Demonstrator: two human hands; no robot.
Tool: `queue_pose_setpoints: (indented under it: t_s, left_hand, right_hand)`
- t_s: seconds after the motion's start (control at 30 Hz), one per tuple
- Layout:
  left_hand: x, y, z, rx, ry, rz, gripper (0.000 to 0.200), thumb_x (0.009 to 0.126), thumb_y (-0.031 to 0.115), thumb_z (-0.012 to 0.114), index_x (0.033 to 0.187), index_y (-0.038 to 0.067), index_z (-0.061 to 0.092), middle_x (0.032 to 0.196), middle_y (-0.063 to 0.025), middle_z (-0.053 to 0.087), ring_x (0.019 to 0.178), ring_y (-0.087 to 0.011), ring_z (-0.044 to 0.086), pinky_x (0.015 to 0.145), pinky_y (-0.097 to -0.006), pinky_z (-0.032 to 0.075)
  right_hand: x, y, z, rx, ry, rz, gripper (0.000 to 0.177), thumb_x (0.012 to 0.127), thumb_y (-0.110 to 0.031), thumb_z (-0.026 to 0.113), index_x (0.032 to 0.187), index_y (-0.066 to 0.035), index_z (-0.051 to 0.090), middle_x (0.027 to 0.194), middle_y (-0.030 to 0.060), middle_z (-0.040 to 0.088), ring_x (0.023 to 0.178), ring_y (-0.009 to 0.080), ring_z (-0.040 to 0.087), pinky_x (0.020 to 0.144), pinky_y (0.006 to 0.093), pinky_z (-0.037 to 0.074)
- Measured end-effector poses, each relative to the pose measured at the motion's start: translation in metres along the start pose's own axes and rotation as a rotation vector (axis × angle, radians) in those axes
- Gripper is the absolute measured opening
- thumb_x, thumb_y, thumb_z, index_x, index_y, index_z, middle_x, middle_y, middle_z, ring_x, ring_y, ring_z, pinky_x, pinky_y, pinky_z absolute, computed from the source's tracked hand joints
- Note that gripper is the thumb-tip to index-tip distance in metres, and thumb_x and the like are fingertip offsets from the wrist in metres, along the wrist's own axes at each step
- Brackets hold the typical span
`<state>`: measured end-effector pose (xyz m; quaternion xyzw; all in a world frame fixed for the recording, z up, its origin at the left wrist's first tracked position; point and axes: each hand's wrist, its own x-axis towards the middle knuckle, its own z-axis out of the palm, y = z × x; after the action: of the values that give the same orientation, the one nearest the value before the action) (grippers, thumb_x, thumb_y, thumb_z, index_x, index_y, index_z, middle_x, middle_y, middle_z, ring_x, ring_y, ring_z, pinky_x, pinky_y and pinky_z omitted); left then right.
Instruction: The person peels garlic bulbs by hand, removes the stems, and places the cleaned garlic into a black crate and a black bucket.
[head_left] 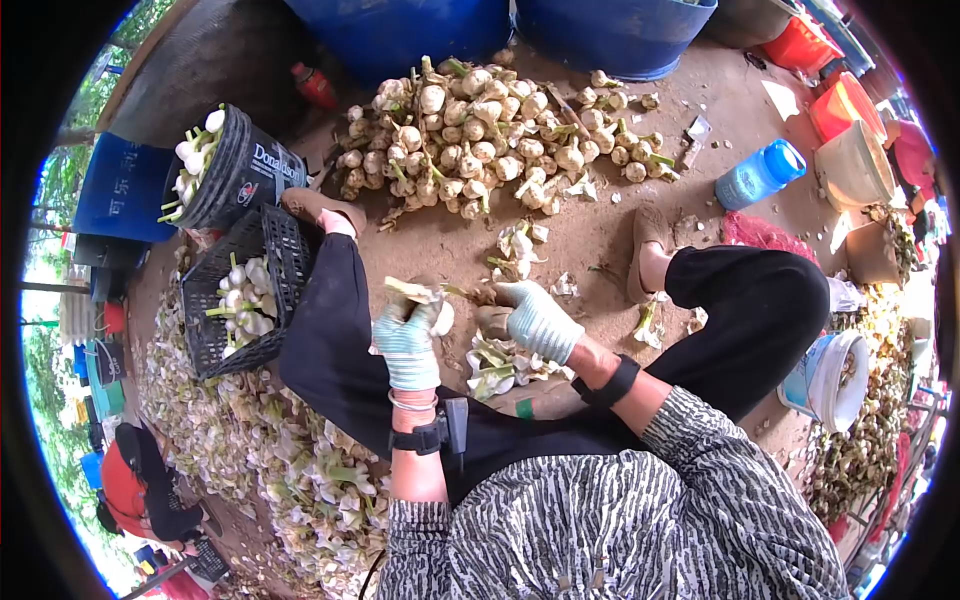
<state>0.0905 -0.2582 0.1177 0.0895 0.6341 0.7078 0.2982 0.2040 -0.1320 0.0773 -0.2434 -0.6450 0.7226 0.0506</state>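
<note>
My left hand (407,335), in a striped glove, is closed round a garlic bulb (441,318) with a pale stem (410,290) sticking out over the fingers. Just to its right, my right hand (535,318), gloved too, pinches a thin brownish strip (468,294) that reaches toward the left hand. Whether the strip is still joined to the bulb I cannot make out. Beyond both hands lies a large heap of garlic bulbs (470,135). Peeled skins and leaves (500,368) lie on the ground below the hands, between my legs.
On the left, a black crate (215,340) and a black bucket (225,150) hold trimmed garlic. A blue bottle (752,178) stands right of the heap. Blue tubs (600,38) stand behind it. Another person (145,480) crouches at lower left. A white bucket (845,380) lies at right.
</note>
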Motion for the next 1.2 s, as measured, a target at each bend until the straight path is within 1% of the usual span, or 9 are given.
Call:
queue_pose_setpoints:
  t_s: [0.07, 0.2, 0.43, 0.53, 0.67, 0.87, 1.07, 1.1, 1.2]
  left_hand:
    - [-0.009, 0.008, 0.02, 0.353, 0.059, 0.187, 0.008, 0.079, 0.0, 0.06, 0.086, 0.004, 0.06, 0.076, -0.0012, 0.058, 0.064, -0.0076, 0.052, 0.055, -0.0203, 0.043]
    - [-0.012, 0.002, 0.024, 0.028, 0.072, 0.075, 0.009, 0.08, 0.004, 0.059, 0.089, 0.001, 0.06, 0.077, -0.002, 0.059, 0.065, -0.0098, 0.054, 0.058, -0.0223, 0.045]
    - [-0.001, 0.024, 0.002, -0.456, -0.079, 0.0, 0.026, 0.081, 0.019, 0.064, 0.093, -0.004, 0.059, 0.084, -0.0094, 0.063, 0.075, -0.0225, 0.062, 0.072, -0.0344, 0.052]
    - [0.001, 0.017, -0.003, -0.396, -0.058, -0.04, 0.025, 0.081, 0.017, 0.064, 0.094, -0.004, 0.059, 0.082, -0.0076, 0.062, 0.073, -0.0186, 0.061, 0.07, -0.0312, 0.052]
    - [0.001, -0.007, -0.003, -0.299, -0.081, -0.123, 0.024, 0.081, 0.016, 0.064, 0.096, -0.004, 0.06, 0.081, -0.005, 0.062, 0.066, -0.012, 0.057, 0.065, -0.0264, 0.049]
    - [0.001, 0.012, 0.008, -0.489, -0.022, -0.047, 0.042, 0.079, 0.022, 0.066, 0.107, -0.005, 0.053, 0.087, -0.0103, 0.062, 0.073, -0.018, 0.061, 0.072, -0.0337, 0.051]
    - [0.007, -0.005, 0.006, 0.51, 0.032, -0.018, 0.007, 0.075, 0.004, 0.062, 0.077, -0.002, 0.061, 0.069, -0.0037, 0.057, 0.052, -0.0106, 0.047, 0.047, -0.0248, 0.037]
    - [0.003, 0.001, 0.015, 0.918, 0.007, 0.347, 0.007, 0.071, 0.002, 0.061, 0.075, -0.003, 0.058, 0.066, -0.0091, 0.057, 0.054, -0.015, 0.049, 0.054, -0.0269, 0.042]
    - [0.004, -0.014, 0.022, 1.129, -0.104, 0.582, 0.012, 0.067, 0.002, 0.058, 0.079, -0.001, 0.059, 0.072, -0.0137, 0.058, 0.064, -0.0282, 0.056, 0.061, -0.0356, 0.045]
  right_hand:
    - [-0.01, -0.039, 0.006, 0.054, -0.023, 0.045, 0.022, 0.08, -0.016, 0.061, 0.096, 0.0, 0.062, 0.065, 0.0037, 0.057, 0.059, 0.007, 0.048, 0.054, 0.0251, 0.043]
    - [-0.017, -0.069, 0.0, -0.008, -0.043, 0.179, 0.02, 0.079, -0.013, 0.063, 0.093, 0.001, 0.062, 0.064, -0.0001, 0.053, 0.058, 0.0036, 0.045, 0.05, 0.0221, 0.039]
    - [-0.004, 0.032, -0.017, -0.721, -0.041, 0.017, 0.03, 0.074, -0.015, 0.056, 0.101, -0.003, 0.059, 0.085, 0.0221, 0.061, 0.079, 0.0345, 0.06, 0.069, 0.0385, 0.047]
    - [-0.009, -0.014, -0.01, -0.537, -0.096, -0.024, 0.031, 0.075, -0.015, 0.058, 0.103, -0.001, 0.059, 0.085, 0.0187, 0.063, 0.08, 0.0291, 0.061, 0.067, 0.0347, 0.048]
    - [-0.013, -0.06, -0.001, 0.459, -0.049, 0.208, 0.031, 0.076, -0.01, 0.057, 0.105, -0.001, 0.057, 0.079, 0.0025, 0.059, 0.074, 0.011, 0.056, 0.063, 0.0236, 0.046]
    - [-0.013, 0.035, -0.013, -0.653, 0.029, -0.051, 0.015, 0.075, -0.007, 0.054, 0.087, -0.003, 0.062, 0.08, 0.0166, 0.062, 0.073, 0.0277, 0.06, 0.066, 0.038, 0.046]
    - [0.006, -0.015, -0.008, -0.179, 0.05, -0.051, 0.029, 0.075, -0.024, 0.062, 0.095, -0.003, 0.06, 0.091, 0.02, 0.062, 0.083, 0.0327, 0.06, 0.071, 0.0357, 0.047]
    - [0.006, -0.022, -0.007, -0.042, 0.037, -0.05, 0.033, 0.075, -0.027, 0.063, 0.098, -0.003, 0.059, 0.091, 0.0199, 0.062, 0.082, 0.0322, 0.06, 0.071, 0.0347, 0.047]
    - [0.003, -0.054, -0.008, -0.214, 0.004, -0.058, 0.04, 0.074, -0.033, 0.066, 0.101, -0.003, 0.06, 0.089, 0.0182, 0.063, 0.08, 0.0293, 0.062, 0.072, 0.0336, 0.047]
